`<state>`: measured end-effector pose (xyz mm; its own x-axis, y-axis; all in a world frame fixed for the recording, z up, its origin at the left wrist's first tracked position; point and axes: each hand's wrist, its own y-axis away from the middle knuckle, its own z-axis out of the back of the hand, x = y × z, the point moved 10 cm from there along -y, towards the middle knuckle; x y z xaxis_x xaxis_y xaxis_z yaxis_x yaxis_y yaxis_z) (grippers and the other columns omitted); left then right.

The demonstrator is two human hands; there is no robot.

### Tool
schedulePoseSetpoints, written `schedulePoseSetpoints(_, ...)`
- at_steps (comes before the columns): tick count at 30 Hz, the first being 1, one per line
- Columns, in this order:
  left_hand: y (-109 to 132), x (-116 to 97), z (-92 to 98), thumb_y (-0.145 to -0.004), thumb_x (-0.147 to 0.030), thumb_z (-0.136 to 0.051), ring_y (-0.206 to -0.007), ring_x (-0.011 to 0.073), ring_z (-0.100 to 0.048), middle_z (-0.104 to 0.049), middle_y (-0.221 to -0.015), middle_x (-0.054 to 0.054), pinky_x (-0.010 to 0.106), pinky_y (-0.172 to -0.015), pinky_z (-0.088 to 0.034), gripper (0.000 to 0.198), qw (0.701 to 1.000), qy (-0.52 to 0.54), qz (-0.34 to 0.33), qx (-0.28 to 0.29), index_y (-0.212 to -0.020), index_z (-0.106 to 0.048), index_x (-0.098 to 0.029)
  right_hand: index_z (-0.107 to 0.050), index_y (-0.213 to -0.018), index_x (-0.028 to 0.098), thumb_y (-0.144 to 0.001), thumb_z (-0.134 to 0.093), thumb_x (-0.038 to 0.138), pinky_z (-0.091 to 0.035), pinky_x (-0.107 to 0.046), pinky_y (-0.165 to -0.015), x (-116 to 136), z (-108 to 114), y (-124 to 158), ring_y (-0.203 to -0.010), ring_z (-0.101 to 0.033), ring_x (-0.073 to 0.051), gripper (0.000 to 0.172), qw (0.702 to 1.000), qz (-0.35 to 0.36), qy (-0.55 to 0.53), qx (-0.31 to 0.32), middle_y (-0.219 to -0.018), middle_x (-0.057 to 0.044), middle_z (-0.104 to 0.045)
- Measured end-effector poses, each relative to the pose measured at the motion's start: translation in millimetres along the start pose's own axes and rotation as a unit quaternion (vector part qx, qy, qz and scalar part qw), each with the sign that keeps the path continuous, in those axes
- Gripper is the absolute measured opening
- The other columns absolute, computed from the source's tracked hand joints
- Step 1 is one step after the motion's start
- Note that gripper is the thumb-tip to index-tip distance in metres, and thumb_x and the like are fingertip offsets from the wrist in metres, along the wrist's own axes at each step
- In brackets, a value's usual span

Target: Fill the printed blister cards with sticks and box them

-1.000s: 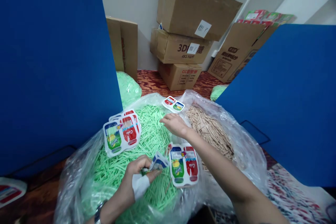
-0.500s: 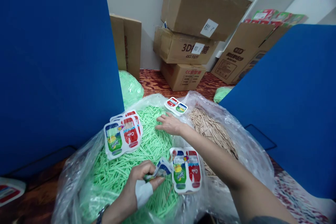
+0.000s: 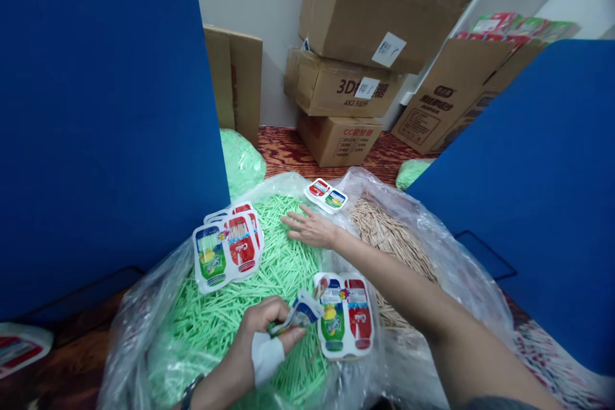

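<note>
My left hand (image 3: 262, 333) is closed on a small soda-bottle-shaped blister pack (image 3: 298, 314), held just above a heap of green sticks (image 3: 269, 269) in a clear plastic bag. My right hand (image 3: 310, 227) lies flat with fingers spread on the green sticks, near the far side of the heap. A filled two-bottle pack (image 3: 346, 314) rests beside my left hand. A stack of like packs (image 3: 227, 245) lies on the heap's left. One more pack (image 3: 325, 195) sits at the far edge.
A second bag of tan wooden sticks (image 3: 389, 237) lies to the right. Blue partition boards (image 3: 106, 115) stand on both sides. Cardboard boxes (image 3: 355, 57) are stacked against the back wall. Green bundles (image 3: 240, 157) lie on the wooden table behind.
My right hand has slid left and lowered, its fingers flattening onto the green sticks. My left hand keeps its hold on the small pack. The camera has tilted slightly.
</note>
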<state>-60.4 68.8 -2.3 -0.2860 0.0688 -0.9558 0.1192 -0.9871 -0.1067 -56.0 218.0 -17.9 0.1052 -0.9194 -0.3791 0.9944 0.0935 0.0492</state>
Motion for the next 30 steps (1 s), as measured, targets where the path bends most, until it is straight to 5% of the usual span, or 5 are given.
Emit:
schedulePoseSetpoints(6, 0, -5, 3.7, -0.075, -0.027, -0.061, -0.057, 0.0125, -0.042, -0.046, -0.059, -0.002, 0.024, -0.056, -0.035, 0.032, 1.000, -0.002, 0.000, -0.007, -0.057, -0.036, -0.020, -0.058, -0.098, 0.018, -0.092, -0.044, 0.017, -0.022, -0.054, -0.107, -8, 39, 3, -0.135, -0.031, -0.028, 0.015, 0.998, -0.004, -0.057, -0.035, -0.143, -0.009, -0.042)
schedulePoseSetpoints(10, 0, -5, 2.9, -0.075, -0.026, -0.061, -0.057, 0.0127, -0.042, -0.045, -0.060, -0.003, 0.023, -0.056, -0.035, 0.029, 1.000, -0.001, 0.006, -0.009, -0.057, -0.039, -0.019, -0.053, -0.099, 0.017, -0.090, -0.041, 0.012, -0.038, -0.048, -0.096, -34, 46, 11, -0.117, -0.051, -0.025, 0.015, 0.946, -0.149, -0.287, -0.038, -0.108, -0.011, -0.065)
schedulePoseSetpoints(13, -2, -2, 4.1, -0.076, -0.025, -0.060, -0.058, 0.0125, -0.042, -0.045, -0.060, -0.003, 0.023, -0.057, -0.035, 0.028, 1.000, 0.008, 0.016, -0.017, -0.058, -0.041, -0.019, -0.049, -0.093, 0.018, -0.090, -0.042, 0.016, -0.049, -0.035, -0.077, -35, 33, 18, -0.078, -0.063, -0.017, 0.008, 0.829, -0.245, -0.500, -0.056, -0.077, -0.002, -0.065)
schedulePoseSetpoints(18, -3, 0, 4.9, -0.078, -0.026, -0.059, -0.059, 0.0125, -0.042, -0.045, -0.061, -0.003, 0.023, -0.057, -0.034, 0.026, 1.000, 0.007, 0.024, -0.017, -0.060, -0.042, -0.018, -0.050, -0.089, 0.019, -0.087, -0.051, 0.031, -0.042, -0.021, -0.047, -9, -9, 29, -0.048, -0.051, -0.008, 0.012, 0.417, -0.368, -0.823, -0.118, -0.064, 0.007, -0.050)
schedulePoseSetpoints(30, -1, 3, 5.2, -0.077, -0.028, -0.060, -0.060, 0.0125, -0.042, -0.044, -0.061, -0.003, 0.022, -0.058, -0.036, 0.027, 1.000, 0.009, 0.023, -0.007, -0.058, -0.043, -0.018, -0.050, -0.083, 0.017, -0.080, -0.062, 0.039, -0.026, -0.015, -0.035, 21, -30, 30, -0.037, -0.037, -0.004, 0.025, 0.280, -0.420, -0.857, -0.104, -0.053, 0.009, -0.043)
